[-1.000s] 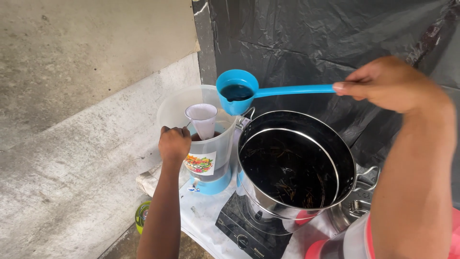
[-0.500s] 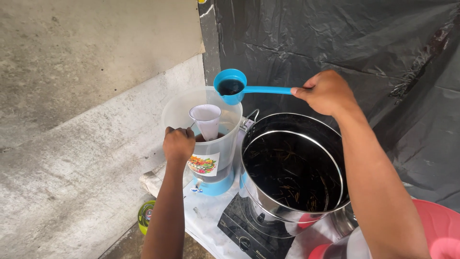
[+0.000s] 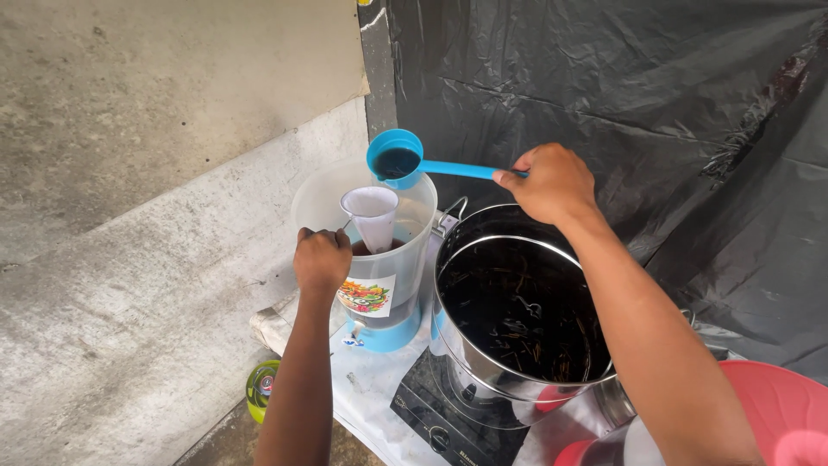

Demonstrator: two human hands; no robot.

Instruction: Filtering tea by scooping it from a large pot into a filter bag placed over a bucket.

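Note:
My right hand (image 3: 549, 181) grips the handle of a blue ladle (image 3: 395, 159) whose cup holds dark liquid, level above the far rim of a translucent plastic dispenser (image 3: 405, 259) with a blue base. My left hand (image 3: 321, 259) is closed on the thin handle of a white cloth strainer (image 3: 372, 213) that hangs into the dispenser's mouth, just below the ladle. A large steel pot (image 3: 517, 306) of dark liquid with strands in it stands to the right of the dispenser on a black cooktop (image 3: 440, 414).
Black plastic sheeting (image 3: 638, 103) covers the wall behind. A concrete wall (image 3: 147, 173) lies to the left. A red basin (image 3: 768, 406) sits at the lower right. A green-lidded round container (image 3: 259, 388) rests low at the left, beside the white cloth-covered surface (image 3: 371, 388).
My right hand has drawn in along the ladle handle and carried the filled ladle leftward and lower, bringing its cup close over the strainer. My left hand stayed on the strainer handle.

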